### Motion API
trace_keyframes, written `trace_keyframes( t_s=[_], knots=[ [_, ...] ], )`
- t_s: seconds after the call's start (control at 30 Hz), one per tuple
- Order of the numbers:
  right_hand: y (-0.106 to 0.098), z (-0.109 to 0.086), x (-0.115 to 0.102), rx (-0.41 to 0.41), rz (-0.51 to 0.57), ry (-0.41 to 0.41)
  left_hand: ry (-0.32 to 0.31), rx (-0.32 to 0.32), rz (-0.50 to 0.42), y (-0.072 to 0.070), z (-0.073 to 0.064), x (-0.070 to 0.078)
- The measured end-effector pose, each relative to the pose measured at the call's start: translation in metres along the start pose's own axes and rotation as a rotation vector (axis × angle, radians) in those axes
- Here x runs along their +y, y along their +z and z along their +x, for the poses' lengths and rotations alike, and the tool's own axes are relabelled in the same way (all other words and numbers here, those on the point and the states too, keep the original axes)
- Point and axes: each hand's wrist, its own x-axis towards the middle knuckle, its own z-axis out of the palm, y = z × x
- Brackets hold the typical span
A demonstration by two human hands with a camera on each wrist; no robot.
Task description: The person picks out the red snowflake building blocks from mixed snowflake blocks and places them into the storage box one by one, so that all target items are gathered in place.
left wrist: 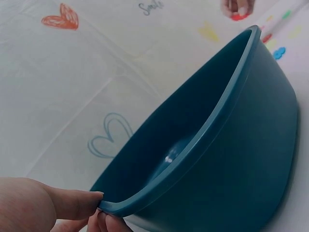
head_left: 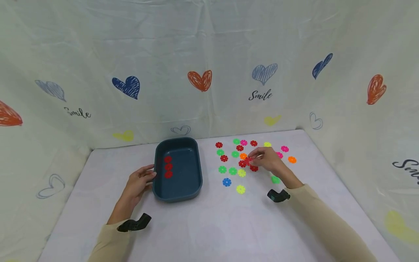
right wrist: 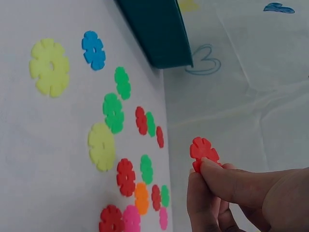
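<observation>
A red flower-shaped disc is being pinched between thumb and fingers of the right hand, above the multicoloured discs right of the blue tray. The tray's left rim is being gripped by the left hand, thumb opposing curled fingers. Three red discs are being contained in the tray, in a row.

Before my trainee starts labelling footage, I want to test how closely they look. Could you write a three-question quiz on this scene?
1. How many red discs show inside the tray?
2. True or false: the left hand holds the tray.
3. What colour is the disc in the right hand: (a) blue, (b) red, (c) green?

Key: 1. Three. 2. True. 3. b.
</observation>
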Motion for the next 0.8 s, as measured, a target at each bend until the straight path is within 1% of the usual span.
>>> trace_keyframes(
  t_s=[0.13, 0.37, 0.57, 0.8],
  knots=[
    [0.010, 0.002, -0.010, -0.029, 0.004, -0.013, -0.004, 0.007, -0.001, -0.001, -0.001, 0.000],
    [0.023, 0.007, -0.026, -0.047, -0.007, -0.039, 0.017, -0.003, -0.010, -0.001, 0.002, 0.002],
    [0.037, 0.008, -0.043, -0.068, -0.008, -0.064, -0.002, 0.012, -0.010, 0.001, 0.003, 0.002],
    [0.054, 0.009, -0.066, -0.110, 0.042, -0.074, -0.003, 0.016, -0.021, 0.000, 0.000, 0.002]
  ],
)
